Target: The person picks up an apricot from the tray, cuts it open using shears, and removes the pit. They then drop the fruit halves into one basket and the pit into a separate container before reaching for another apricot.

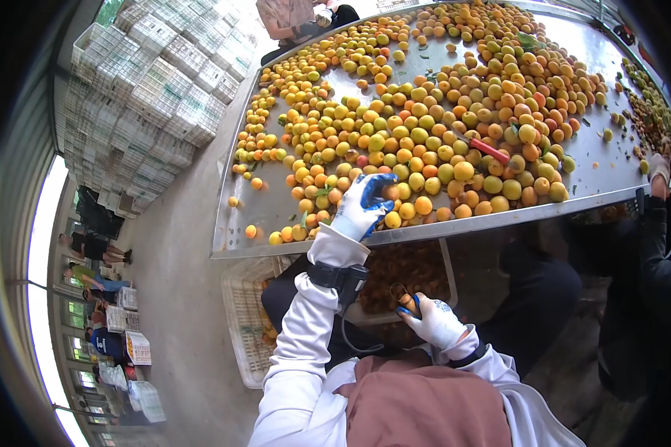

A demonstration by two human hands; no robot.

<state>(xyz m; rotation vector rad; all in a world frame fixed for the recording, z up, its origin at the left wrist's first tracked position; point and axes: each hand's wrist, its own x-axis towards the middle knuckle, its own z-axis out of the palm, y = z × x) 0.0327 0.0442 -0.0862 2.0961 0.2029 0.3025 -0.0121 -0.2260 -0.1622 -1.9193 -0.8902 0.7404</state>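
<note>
My left hand (pixel 365 205), in a white glove with blue fingers, is at the near edge of the metal table (pixel 417 235), its fingers curled round an orange-yellow fruit (pixel 390 192). Many yellow, orange and greenish fruits (pixel 462 171) lie beside and beyond it. My right hand (pixel 434 320), gloved the same way, is low in front of my body, closed on a small tool with a brown handle and a metal ring (pixel 405 299). A red-handled knife (pixel 489 150) rests on the fruit.
Below the table are a white crate (pixel 238 328) and a container of brown bits (pixel 406 268). A co-worker's gloved hand (pixel 660 170) is at the right, another person (pixel 291 18) at the far edge. Stacked crates (pixel 145 89) stand at the left.
</note>
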